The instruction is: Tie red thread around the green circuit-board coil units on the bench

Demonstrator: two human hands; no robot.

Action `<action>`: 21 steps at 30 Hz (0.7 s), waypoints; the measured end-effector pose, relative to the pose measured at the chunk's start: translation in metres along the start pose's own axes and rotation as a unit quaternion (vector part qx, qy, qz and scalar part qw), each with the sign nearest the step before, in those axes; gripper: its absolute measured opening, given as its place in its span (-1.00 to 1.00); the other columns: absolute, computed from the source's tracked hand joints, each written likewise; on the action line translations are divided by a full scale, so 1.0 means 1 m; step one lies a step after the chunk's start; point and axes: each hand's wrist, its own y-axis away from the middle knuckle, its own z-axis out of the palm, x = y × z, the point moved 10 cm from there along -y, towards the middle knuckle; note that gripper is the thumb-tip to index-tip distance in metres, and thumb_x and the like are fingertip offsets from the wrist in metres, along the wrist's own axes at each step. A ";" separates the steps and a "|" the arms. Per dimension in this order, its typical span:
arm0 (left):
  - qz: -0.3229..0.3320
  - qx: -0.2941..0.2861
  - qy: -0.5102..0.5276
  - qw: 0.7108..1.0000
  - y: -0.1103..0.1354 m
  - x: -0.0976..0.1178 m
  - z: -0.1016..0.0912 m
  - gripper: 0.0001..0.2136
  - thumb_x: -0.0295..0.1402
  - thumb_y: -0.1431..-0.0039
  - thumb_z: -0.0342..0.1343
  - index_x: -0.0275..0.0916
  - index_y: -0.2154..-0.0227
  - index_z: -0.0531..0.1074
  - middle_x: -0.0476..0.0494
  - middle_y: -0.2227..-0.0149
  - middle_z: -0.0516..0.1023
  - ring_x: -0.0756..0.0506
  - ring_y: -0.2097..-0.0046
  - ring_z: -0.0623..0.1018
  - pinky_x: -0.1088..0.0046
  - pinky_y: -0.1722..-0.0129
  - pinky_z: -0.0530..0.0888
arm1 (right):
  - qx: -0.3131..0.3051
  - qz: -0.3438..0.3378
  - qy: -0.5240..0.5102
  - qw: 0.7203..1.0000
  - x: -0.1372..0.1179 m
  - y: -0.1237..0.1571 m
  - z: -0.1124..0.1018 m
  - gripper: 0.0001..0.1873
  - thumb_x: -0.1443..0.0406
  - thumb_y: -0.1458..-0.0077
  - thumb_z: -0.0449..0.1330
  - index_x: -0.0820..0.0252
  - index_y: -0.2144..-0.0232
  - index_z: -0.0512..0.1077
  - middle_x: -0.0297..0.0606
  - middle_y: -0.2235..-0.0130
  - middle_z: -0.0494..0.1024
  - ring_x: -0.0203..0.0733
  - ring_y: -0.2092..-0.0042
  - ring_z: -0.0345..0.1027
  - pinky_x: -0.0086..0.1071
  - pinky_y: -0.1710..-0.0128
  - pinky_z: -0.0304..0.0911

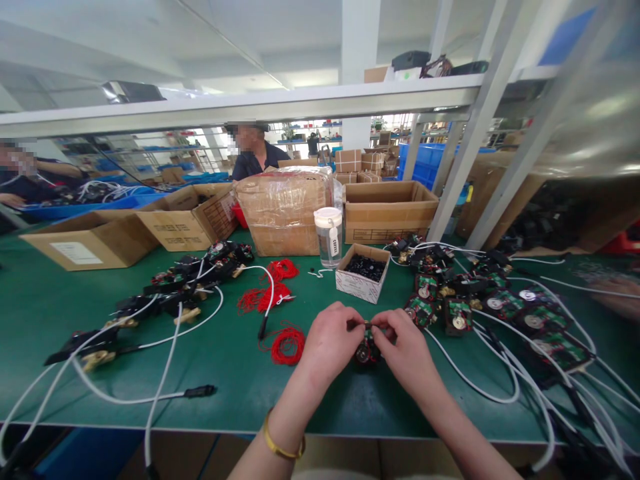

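A small black unit with a green circuit board and a round silver part (pixel 364 353) is on the green table between my hands. My left hand (pixel 334 337) is closed, thumb and fingertips pinching the unit's upper edge. From the other side my right hand (pixel 403 340) grips the same edge, its fingertips almost meeting the left ones. What exactly lies between the fingertips is hidden. Just beyond the hands stands a small white box (pixel 361 291) full of little black parts. Bundles of red wire (pixel 289 344) lie left of my left hand.
Similar units with white cables (pixel 459 316) crowd the right side; more black units with brass fittings (pixel 187 316) lie left. Behind stand a lidded clear cup (pixel 330 250), a taped carton (pixel 283 220) and open cartons (pixel 393 212). A shelf rail (pixel 250 110) crosses above. People sit opposite; a blurred hand (pixel 620 297) shows far right.
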 end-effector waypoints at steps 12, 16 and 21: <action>0.002 -0.002 -0.006 1.000 0.001 0.001 0.000 -0.86 -0.48 -0.12 0.20 -0.15 0.37 0.64 -0.05 0.32 0.57 -0.09 0.22 0.56 0.39 0.15 0.43 | -0.005 0.011 -0.017 1.000 0.005 0.001 -0.001 -0.86 0.29 -0.16 0.12 0.10 0.31 0.50 -0.25 0.30 0.44 -0.14 0.33 0.35 -0.24 0.29 0.30; 0.001 0.002 -0.003 1.000 0.000 0.000 0.000 -0.86 -0.49 -0.11 0.19 -0.15 0.38 0.63 -0.05 0.33 0.57 -0.08 0.23 0.56 0.41 0.18 0.42 | -0.008 0.017 -0.023 1.000 0.008 0.001 0.000 -0.84 0.28 -0.15 0.12 0.10 0.31 0.51 -0.25 0.31 0.43 -0.14 0.34 0.34 -0.23 0.29 0.30; 0.003 0.001 -0.007 1.000 0.000 0.001 0.000 -0.87 -0.48 -0.12 0.19 -0.16 0.38 0.63 -0.05 0.33 0.56 -0.07 0.24 0.55 0.41 0.18 0.42 | -0.011 0.022 -0.024 0.999 0.009 0.002 0.002 -0.86 0.28 -0.14 0.13 0.10 0.30 0.50 -0.26 0.29 0.43 -0.17 0.35 0.34 -0.23 0.29 0.30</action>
